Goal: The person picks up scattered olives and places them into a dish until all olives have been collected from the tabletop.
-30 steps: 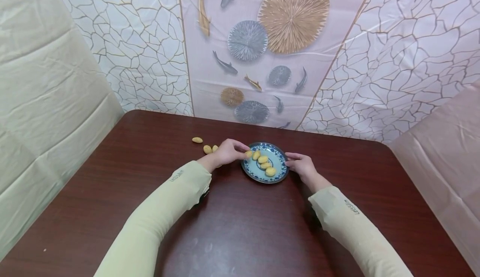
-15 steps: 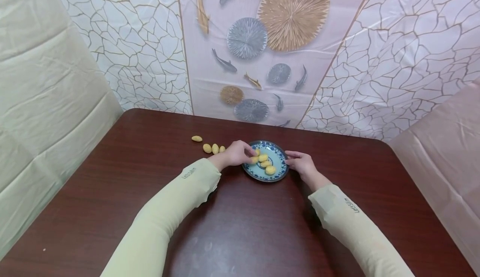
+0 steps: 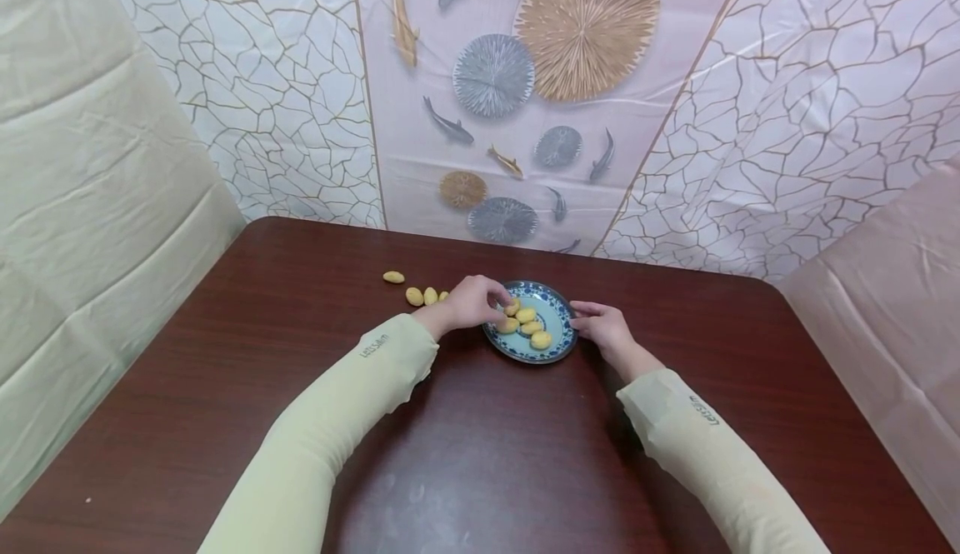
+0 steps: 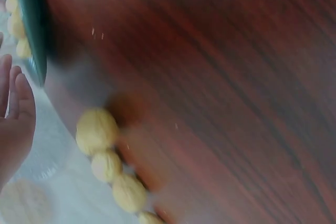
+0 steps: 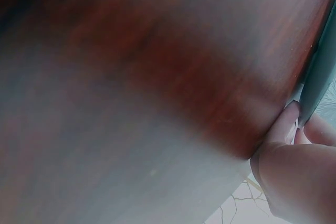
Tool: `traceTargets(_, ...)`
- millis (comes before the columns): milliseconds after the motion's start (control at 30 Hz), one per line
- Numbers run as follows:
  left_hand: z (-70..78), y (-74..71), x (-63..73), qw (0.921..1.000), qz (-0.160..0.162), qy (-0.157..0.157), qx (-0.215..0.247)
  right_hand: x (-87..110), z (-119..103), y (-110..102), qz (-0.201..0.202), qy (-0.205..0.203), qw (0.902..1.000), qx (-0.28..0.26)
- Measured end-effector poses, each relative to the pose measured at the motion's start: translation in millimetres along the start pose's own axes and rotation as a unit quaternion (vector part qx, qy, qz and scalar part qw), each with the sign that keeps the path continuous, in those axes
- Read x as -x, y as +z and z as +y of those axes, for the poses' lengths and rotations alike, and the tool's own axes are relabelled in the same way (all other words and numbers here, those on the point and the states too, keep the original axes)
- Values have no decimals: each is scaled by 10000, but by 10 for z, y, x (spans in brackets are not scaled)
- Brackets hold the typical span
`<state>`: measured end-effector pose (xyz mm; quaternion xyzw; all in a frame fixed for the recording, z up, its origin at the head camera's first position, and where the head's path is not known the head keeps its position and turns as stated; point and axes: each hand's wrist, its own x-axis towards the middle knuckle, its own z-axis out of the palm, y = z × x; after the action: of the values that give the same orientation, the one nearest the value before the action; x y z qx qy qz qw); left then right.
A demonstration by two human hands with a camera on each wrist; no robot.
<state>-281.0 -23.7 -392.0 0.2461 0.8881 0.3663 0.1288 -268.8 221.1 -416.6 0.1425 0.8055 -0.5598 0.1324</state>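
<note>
Small yellow oval pieces, rather like little potatoes, lie on a blue-and-white plate (image 3: 558,321). Above the plate's left rim is my left hand (image 3: 471,301), its thumb and forefinger parted beside a yellow piece (image 3: 508,326) that rests on the plate. Straight fingers (image 4: 23,95) show at the left edge of the left wrist view. On the opposite side, my right hand (image 3: 603,331) holds the plate's right rim between thumb and fingers. The right wrist view shows that hand (image 5: 294,171) at the edge of the plate (image 5: 320,61).
More yellow pieces (image 3: 415,296) form a row on the dark wooden table (image 3: 465,454), left of the plate and partly behind my left hand. Another yellow piece (image 3: 393,277) lies farther left. A patterned cloth (image 3: 480,162) hangs behind the table.
My left hand has carried a yellow piece rightward onto the plate and let it go; its thumb and forefinger have spread. My right hand stays at the rim.
</note>
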Motion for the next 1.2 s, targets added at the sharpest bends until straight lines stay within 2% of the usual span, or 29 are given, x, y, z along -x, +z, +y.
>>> traceTargets(167,-106,-179,46,9965,533,-76,642,-9,2,0,11,16,10000,-12)
traceTargets(367,-294,-456,160,9830,1278,-467,1228,-7,6,-1,3,-7,10000,-37)
traceTargets(533,-529,-644,288,9772,1659,-743,1100,-5,13,-5,-13,-51,10000,-49)
traceTargets(700,-760,-753,434,9723,1794,-1077,1038,-7,9,1,-55,-63,10000,-20)
traceTargets(867,-922,-808,546,9669,1936,-1352,963,-1,15,-6,-69,-106,9999,-14)
traceTargets(1033,-1022,-814,608,9654,1945,-1560,768,1,22,-9,-55,-65,10000,-15)
traceTargets(1200,-1058,-793,615,9690,1730,-1690,496,2,17,-7,-35,-73,10000,-32)
